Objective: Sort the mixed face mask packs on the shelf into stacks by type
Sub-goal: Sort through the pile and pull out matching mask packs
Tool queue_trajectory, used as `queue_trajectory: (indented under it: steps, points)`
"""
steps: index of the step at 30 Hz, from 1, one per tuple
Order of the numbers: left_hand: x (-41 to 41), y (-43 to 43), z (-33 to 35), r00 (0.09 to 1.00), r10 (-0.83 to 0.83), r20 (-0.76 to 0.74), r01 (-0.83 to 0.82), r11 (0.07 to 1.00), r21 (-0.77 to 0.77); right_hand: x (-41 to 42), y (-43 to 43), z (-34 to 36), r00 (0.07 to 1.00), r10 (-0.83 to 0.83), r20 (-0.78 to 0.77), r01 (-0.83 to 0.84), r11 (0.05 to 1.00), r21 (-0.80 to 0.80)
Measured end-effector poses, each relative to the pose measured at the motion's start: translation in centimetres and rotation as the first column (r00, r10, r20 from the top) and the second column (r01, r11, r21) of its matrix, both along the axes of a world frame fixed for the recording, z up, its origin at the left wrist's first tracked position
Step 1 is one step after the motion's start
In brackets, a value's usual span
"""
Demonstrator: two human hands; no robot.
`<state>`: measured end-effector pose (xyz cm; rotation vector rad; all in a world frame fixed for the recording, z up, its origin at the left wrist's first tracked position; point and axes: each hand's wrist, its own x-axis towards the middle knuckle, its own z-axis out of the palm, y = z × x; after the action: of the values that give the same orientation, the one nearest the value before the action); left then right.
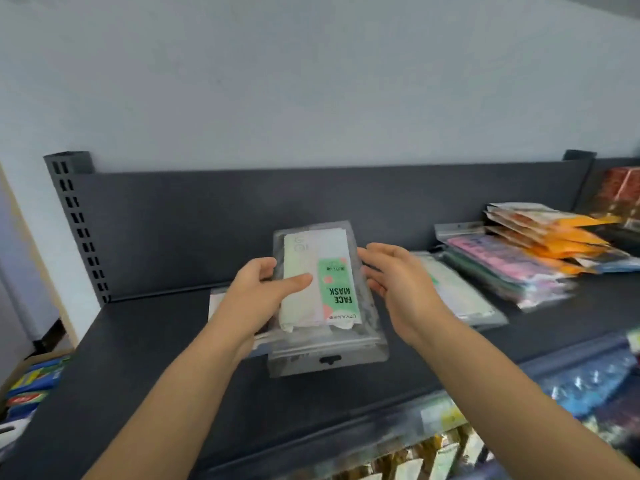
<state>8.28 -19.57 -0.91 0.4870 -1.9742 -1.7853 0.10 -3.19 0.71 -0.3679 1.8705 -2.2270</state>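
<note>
Left hand (263, 289) grips the green-label pack (323, 292), right hand (394, 282) open beside it; the mixed pile (519, 261) at two o'clock looks unsorted.

Place: a shop, at a retail display shelf.
Shelving: dark metal shelf (145, 344) with back panel; slotted upright (78, 223) at 9 o'clock.
Stock: packaged goods in stacks (540, 251) at 3 o'clock; hang-hole face mask pack (325, 299) at centre.
Lower tier: more packets (588, 386) at 4 o'clock.
Wall: plain pale wall (311, 81) at 12 o'clock.
</note>
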Motion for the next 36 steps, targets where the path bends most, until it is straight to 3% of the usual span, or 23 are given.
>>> queue_trajectory:
  steps: [8,13,15,18,20,23,25,27,29,32,34,36]
  points:
    - [-9.0,10.2,0.8,0.995,-0.105,-0.001,0.104,0.993,0.051,-9.1,10.4,0.7,0.995,-0.070,-0.074,0.075,0.995,0.069]
    - [-13.1,13.5,0.7,1.000,-0.016,-0.023,0.017,0.999,0.051,-14.0,14.6,0.3,0.994,0.005,-0.111,-0.002,0.999,0.035]
    - [-13.8,13.9,1.2,1.000,-0.010,-0.018,0.012,0.991,0.132,-15.3,15.9,0.2,0.993,0.032,-0.111,-0.028,0.999,0.034]
    - [-14.5,13.9,2.4,0.987,-0.160,-0.008,0.155,0.943,0.295,-16.5,17.3,0.2,0.997,0.059,-0.048,-0.057,0.998,0.038]
    - [-14.7,13.9,3.3,0.958,-0.284,0.030,0.263,0.919,0.295,-17.1,17.9,0.2,0.996,0.062,-0.058,-0.055,0.993,0.108]
    - [-14.7,13.9,5.2,0.916,-0.381,0.126,0.350,0.912,0.214,-17.1,19.0,0.5,0.940,-0.046,-0.339,0.140,0.956,0.258]
    - [-14.4,13.8,6.9,0.893,-0.400,0.204,0.384,0.916,0.116,-16.4,19.9,1.4,0.781,-0.049,-0.623,0.302,0.902,0.307]
    - [-14.1,13.7,8.6,0.845,-0.434,0.312,0.464,0.886,-0.023,-15.3,20.6,2.6,0.624,0.095,-0.775,0.351,0.852,0.388]
    - [-13.7,14.1,10.2,0.772,-0.461,0.437,0.572,0.804,-0.163,-14.4,20.7,3.8,0.560,0.307,-0.769,0.330,0.769,0.547]
    - [-13.3,15.4,12.6,0.693,-0.471,0.545,0.679,0.681,-0.275,-14.0,20.0,5.0,0.617,0.563,-0.550,0.051,0.669,0.741]
    - [-13.4,16.3,13.6,0.664,-0.436,0.608,0.716,0.605,-0.348,-13.9,19.7,4.9,0.629,0.643,-0.437,-0.110,0.630,0.769]
    - [-13.7,16.9,14.3,0.650,-0.354,0.673,0.734,0.522,-0.434,-14.1,19.4,4.1,0.615,0.670,-0.416,-0.141,0.613,0.777]
